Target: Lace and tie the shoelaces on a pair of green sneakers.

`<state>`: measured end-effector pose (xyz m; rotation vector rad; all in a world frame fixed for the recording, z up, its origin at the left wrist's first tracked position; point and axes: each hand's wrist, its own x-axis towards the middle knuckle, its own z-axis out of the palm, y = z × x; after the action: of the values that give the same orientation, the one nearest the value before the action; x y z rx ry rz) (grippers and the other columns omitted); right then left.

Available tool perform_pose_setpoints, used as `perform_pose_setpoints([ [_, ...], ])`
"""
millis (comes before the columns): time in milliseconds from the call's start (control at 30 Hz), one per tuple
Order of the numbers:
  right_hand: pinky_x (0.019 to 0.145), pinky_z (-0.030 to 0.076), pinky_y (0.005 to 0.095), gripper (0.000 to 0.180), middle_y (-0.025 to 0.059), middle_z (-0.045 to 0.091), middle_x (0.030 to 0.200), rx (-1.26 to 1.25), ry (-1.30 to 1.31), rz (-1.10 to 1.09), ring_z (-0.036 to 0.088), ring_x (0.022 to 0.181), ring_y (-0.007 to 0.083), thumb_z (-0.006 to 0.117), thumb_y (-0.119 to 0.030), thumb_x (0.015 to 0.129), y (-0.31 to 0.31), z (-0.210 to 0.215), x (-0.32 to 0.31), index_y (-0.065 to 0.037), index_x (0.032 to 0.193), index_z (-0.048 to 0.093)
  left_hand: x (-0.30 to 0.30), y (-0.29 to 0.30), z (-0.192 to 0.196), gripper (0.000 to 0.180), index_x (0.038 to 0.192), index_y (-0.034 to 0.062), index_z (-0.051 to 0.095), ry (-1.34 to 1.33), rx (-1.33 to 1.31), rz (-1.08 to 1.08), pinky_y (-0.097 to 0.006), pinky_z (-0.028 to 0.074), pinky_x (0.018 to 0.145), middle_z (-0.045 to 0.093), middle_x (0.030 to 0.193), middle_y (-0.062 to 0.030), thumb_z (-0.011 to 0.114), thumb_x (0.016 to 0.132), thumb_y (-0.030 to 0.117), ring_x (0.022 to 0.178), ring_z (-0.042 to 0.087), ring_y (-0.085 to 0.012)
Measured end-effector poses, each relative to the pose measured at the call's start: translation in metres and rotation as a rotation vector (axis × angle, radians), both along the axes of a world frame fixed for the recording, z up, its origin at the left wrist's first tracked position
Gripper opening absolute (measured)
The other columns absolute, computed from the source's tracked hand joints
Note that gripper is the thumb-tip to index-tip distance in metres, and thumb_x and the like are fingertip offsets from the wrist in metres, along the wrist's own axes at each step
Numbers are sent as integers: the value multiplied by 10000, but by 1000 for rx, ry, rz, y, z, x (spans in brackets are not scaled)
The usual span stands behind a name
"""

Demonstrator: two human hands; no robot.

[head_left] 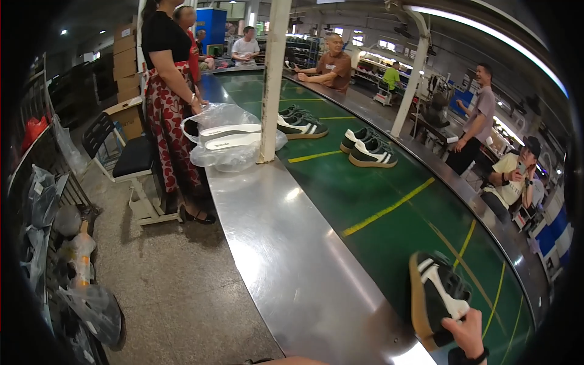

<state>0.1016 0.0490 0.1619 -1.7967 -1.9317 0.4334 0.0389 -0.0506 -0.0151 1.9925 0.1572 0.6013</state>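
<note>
My right hand (466, 332), with a dark band at the wrist, grips a sneaker (439, 298) by its near end at the lower right. This sneaker is dark with white stripes and a tan sole, and it is tilted up with the sole edge toward the left. It is slightly blurred, over the green conveyor belt (389, 237). My left hand does not show; only a sliver of skin appears at the bottom edge. Farther up the belt stand a pair of similar sneakers (372, 152) and more sneakers (302, 126) partly behind a white post.
A clear plastic bag (226, 163) with white insoles (233, 141) lies on the metal ledge (286, 225), beside a white post (272, 85). A person in heart-print trousers (167, 134) stands by a black chair (125, 159). Bagged items hang at left; several people are across the belt.
</note>
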Motion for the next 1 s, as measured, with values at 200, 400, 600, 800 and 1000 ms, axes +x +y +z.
perform_pose_setpoints([
  [200, 683, 470, 323, 363, 102, 665, 863, -159, -42, -359, 561, 771, 149, 707, -216, 823, -122, 26, 48, 91, 998, 627, 0, 5, -9, 161, 785, 91, 708, -189, -1, 126, -442, 505, 611, 668, 727, -157, 594, 713, 177, 663, 639, -339],
  [400, 756, 477, 343, 429, 117, 659, 921, -349, 305, -573, 588, 869, 200, 730, -183, 811, -215, 13, 40, 61, 1140, 603, -29, 7, 39, 143, 787, 64, 666, -95, -31, 295, -442, 494, 642, 658, 767, -154, 576, 770, 173, 718, 632, -333],
  [600, 792, 464, 356, 443, 185, 630, 957, -499, 96, -474, 596, 882, 262, 757, -154, 751, -242, 12, 5, 2, 1124, 577, -22, 33, 36, 281, 1149, 66, 534, 48, -543, 380, -320, 476, 806, 615, 1099, -136, 567, 870, 74, 989, 606, -234],
  [800, 585, 436, 275, 445, 53, 578, 643, -301, 67, -453, 504, 585, 96, 831, -236, 602, -242, -14, 17, -12, 928, 628, -22, 33, 32, 235, 1117, 44, 557, -293, -328, 560, -368, 455, 887, 587, 1063, -122, 540, 888, 93, 1024, 566, -286],
  [1000, 504, 349, 259, 462, -15, 462, 593, -353, 136, -478, 384, 527, 74, 879, -253, 600, -252, -24, 28, -69, 941, 629, -28, 35, 35, 127, 993, 79, 593, -184, -243, 453, -365, 479, 773, 598, 947, -75, 516, 916, 146, 918, 590, -264],
])
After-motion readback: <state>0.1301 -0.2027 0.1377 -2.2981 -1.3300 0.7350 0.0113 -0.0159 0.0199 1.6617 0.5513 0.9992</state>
